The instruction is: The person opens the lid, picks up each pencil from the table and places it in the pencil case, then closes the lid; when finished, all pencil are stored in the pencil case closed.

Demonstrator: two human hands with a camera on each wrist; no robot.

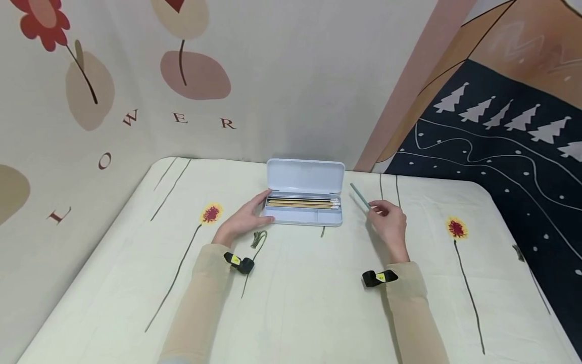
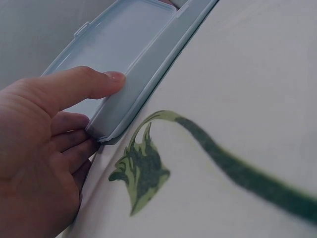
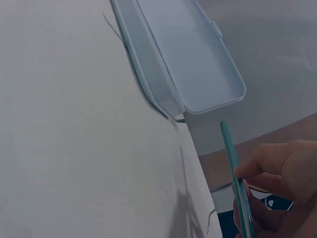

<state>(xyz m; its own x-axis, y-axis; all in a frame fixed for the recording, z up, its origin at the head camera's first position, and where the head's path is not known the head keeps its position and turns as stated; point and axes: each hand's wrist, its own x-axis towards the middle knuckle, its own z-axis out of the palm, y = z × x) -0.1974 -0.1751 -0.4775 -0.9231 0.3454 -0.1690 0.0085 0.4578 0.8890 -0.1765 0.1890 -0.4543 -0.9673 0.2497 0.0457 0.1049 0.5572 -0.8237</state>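
Note:
A pale blue pencil case (image 1: 291, 217) stands on the cloth with its lid (image 1: 304, 177) raised at the back. Several pencils (image 1: 300, 203) lie lengthwise inside, their eraser ends to the right. My left hand (image 1: 243, 218) grips the case's left end, thumb on the front wall (image 2: 143, 84) and fingers around the corner. To the right of the case, my right hand (image 1: 390, 225) pinches a slim teal stick (image 1: 359, 195) above the cloth. In the right wrist view the stick (image 3: 230, 146) has a rounded tip, pointing away from the hand; its lower part is partly hidden by fingers.
A white cloth (image 1: 309, 293) printed with flowers covers the surface. Behind it a pale printed curtain (image 1: 291, 116) hangs close to the back edge, and a dark panel with white trees (image 1: 491, 136) borders the right side.

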